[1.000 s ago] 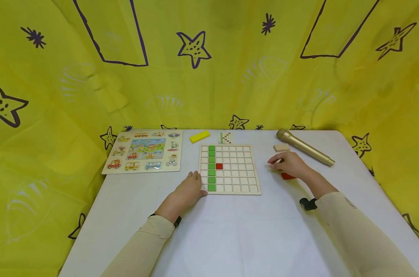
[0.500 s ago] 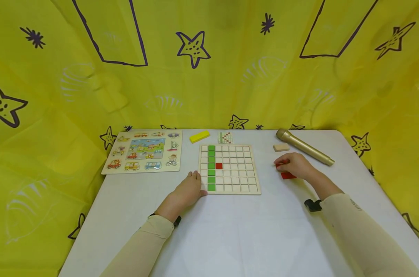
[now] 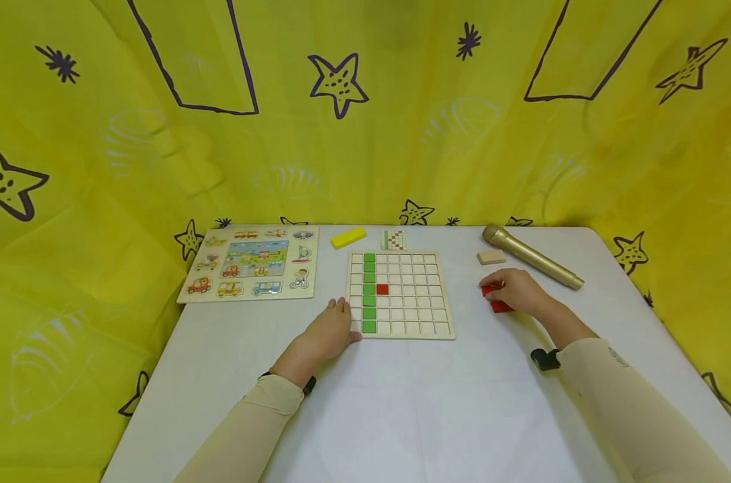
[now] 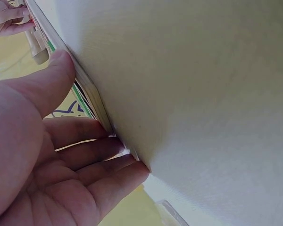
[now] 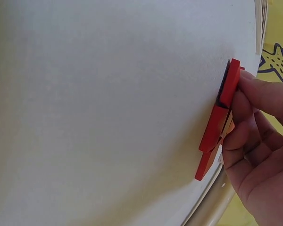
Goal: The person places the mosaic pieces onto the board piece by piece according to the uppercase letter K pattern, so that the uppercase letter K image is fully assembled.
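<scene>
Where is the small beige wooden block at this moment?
In the head view, the beige block lies on the table's right side, just left of the gold microphone and behind the right hand.

We see long beige sleeves on both arms, each ending at the wrist, where a small black strapped device sits beside the left hand [image 3: 329, 333] and the right hand [image 3: 518, 290].

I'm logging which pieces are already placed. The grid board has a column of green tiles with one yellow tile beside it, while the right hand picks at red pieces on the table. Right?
Not quite: the single tile beside the green column on the grid board is red, not yellow, as the head view shows. The right hand does finger red pieces on the table.
</scene>
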{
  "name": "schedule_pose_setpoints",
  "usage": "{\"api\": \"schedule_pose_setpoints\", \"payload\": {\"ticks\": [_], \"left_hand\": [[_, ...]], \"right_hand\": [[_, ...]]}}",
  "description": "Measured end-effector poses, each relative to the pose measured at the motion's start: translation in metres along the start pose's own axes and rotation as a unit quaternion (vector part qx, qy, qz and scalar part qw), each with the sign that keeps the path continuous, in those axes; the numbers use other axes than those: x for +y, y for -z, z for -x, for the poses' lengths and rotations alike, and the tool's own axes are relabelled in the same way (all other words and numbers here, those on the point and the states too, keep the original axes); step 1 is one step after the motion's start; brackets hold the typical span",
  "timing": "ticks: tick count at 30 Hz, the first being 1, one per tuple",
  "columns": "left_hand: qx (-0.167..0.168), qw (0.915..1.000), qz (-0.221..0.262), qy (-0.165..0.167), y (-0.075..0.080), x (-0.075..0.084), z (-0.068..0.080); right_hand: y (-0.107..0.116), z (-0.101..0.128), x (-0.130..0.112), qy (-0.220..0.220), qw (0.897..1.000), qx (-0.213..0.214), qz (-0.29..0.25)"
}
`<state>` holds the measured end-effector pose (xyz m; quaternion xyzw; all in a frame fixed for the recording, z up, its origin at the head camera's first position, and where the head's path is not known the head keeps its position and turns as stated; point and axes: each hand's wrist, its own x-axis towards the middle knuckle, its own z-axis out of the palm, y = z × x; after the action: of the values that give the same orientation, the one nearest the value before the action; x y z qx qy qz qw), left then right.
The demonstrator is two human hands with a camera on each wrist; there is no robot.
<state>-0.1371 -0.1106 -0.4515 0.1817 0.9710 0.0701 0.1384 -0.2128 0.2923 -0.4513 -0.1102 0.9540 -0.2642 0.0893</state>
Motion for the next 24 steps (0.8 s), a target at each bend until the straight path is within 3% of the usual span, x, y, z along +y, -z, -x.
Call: {"api": "schedule_pose_setpoints", "payload": {"ticks": [16, 24], "left_hand": [[-0.002, 1.0000, -0.001, 0.004, 0.000, 0.000, 0.000], [0.003, 1.0000, -0.002, 0.001, 0.000, 0.001, 0.001]], "right_hand": [[-0.002, -0.004, -0.002, 0.021, 1.000, 0.007, -0.009], [0.000, -0.015, -0.015, 0.017, 0.999, -0.001, -0.030]]}}
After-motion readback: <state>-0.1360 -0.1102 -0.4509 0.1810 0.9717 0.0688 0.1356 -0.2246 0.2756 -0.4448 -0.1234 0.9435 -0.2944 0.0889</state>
